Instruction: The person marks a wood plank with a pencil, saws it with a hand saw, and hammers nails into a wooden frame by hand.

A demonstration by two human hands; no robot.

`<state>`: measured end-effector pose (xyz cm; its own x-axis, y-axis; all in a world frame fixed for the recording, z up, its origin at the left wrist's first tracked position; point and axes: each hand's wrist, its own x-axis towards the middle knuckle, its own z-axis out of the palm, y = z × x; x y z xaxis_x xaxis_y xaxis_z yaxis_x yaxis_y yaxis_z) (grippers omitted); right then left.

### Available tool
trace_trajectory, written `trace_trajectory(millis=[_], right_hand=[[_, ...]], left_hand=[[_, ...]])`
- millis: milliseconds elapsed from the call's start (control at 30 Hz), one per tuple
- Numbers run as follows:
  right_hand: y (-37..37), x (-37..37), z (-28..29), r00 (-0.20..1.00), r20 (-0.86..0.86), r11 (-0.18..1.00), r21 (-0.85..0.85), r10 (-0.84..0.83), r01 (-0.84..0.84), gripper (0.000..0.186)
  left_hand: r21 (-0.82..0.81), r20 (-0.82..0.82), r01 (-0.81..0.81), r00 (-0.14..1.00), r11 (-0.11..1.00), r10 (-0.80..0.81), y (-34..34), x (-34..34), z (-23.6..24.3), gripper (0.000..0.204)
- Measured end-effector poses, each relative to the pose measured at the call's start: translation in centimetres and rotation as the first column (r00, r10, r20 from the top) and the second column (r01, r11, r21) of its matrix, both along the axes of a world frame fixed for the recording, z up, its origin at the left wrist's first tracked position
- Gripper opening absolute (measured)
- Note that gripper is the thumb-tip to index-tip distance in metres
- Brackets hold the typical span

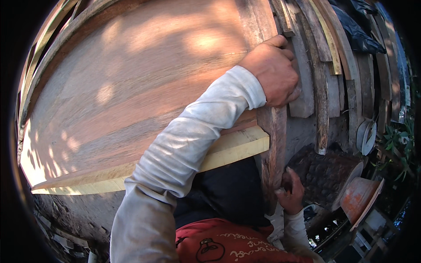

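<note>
A long brown wooden plank [272,144] lies along the right side of a wide plywood panel [144,79] and juts past its near edge toward me. My left hand [274,72] reaches across the panel and is closed over the plank's right edge, fingertips hidden beneath the fist. Lower down, my right hand [291,192] grips the plank's near end from the right, its fingers curled and partly hidden. A pale yellow wooden batten [237,147] runs along the panel's near edge, meeting the plank; my left forearm covers part of it.
Several loose boards [322,101] lie side by side right of the plank. Beyond them is a black plastic bag [357,28]. A dark rough log [322,173], an orange basin [359,197] and a round white object [366,136] stand at the lower right. Leafy plants [397,142] border the right.
</note>
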<state>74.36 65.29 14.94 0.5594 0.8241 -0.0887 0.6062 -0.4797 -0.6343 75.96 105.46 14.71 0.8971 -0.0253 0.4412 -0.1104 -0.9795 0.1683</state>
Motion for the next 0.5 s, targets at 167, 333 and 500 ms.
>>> trace_trajectory(millis=[167,333,500], right_hand=[[9.0,1.9,5.8,0.991,-0.053,0.911,0.391,-0.124,0.134,0.045],[13.4,1.3,10.1,0.985,-0.171,0.871,0.483,-0.004,0.087,0.049],[19.8,0.0,11.5,0.968,-0.138,0.978,0.048,0.208,-0.203,0.02]], left_hand=[[-0.014,0.005,0.004,1.0,1.0,-0.004,0.5,0.0,0.1,0.047],[-0.041,-0.039,0.015,0.999,0.999,-0.016,1.3,-1.5,0.0,0.043],[-0.066,-0.124,0.088,0.988,0.994,-0.095,1.1,-2.9,0.0,0.042]])
